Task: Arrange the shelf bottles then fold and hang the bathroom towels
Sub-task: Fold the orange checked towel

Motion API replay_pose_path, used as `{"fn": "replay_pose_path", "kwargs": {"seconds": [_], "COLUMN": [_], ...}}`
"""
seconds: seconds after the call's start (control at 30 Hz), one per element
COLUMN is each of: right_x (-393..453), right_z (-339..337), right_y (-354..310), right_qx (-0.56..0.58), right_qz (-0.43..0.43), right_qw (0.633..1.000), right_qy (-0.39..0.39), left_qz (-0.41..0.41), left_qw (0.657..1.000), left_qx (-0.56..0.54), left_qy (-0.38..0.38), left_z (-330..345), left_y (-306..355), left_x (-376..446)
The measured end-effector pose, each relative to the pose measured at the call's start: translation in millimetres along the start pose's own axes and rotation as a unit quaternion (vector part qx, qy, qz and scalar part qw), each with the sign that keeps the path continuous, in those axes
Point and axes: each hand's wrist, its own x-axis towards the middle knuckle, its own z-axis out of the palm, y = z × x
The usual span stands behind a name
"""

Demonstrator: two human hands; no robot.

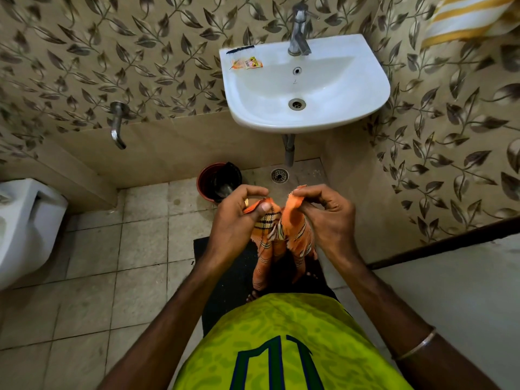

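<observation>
An orange checked towel (281,237) hangs down in front of me, bunched between both hands. My left hand (239,218) pinches one top corner with thumb and fingers. My right hand (326,215) pinches the other top corner, a short gap apart. The towel's lower end dangles above a dark floor mat (225,266). A white and yellow striped towel (467,18) hangs on the wall at the top right. No shelf or bottles are in view.
A white wall basin (365,88) with a steel tap (298,32) is straight ahead; a comb and a sachet (246,63) lie on its left rim. Below it are a red bucket (205,178), a floor drain (279,175), a wall spout (116,125) and a toilet (25,226) at left.
</observation>
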Motion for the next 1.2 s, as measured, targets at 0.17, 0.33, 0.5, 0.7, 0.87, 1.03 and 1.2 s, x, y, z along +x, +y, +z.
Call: {"fn": "replay_pose_path", "kwargs": {"seconds": [0.17,0.33,0.5,0.7,0.87,1.03,1.2], "right_x": [0.7,1.7,-2.1,-0.5,-3.9,-4.0,-3.6], "right_z": [-2.9,-0.4,3.8,3.4,6.4,11.4,11.8], "right_y": [-3.9,-3.7,1.0,2.1,-7.1,-8.5,-12.1], "right_qx": [-0.102,-0.080,-0.084,-0.061,-0.042,-0.052,-0.052], "right_qz": [-0.062,-0.035,-0.049,-0.038,-0.003,0.009,0.007], "right_qw": [0.992,0.993,0.986,0.987,0.987,0.987,0.989], "right_qy": [-0.031,-0.076,-0.138,-0.146,-0.157,-0.149,-0.140], "left_qz": [-0.091,-0.142,-0.148,-0.149,-0.139,-0.130,-0.118], "left_qw": [0.985,0.964,0.956,0.955,0.953,0.952,0.955], "left_qx": [-0.141,-0.225,-0.254,-0.257,-0.266,-0.268,-0.261], "left_qy": [0.039,0.017,0.001,-0.019,-0.040,-0.065,-0.073], "left_z": [-2.1,-3.5,-4.2,-4.1,-1.8,0.8,-0.6], "left_y": [5.1,6.7,7.8,7.3,5.4,4.6,3.5], "left_x": [-3.9,-8.5,-12.6,-16.0,-18.2,-22.9,-24.3]}}
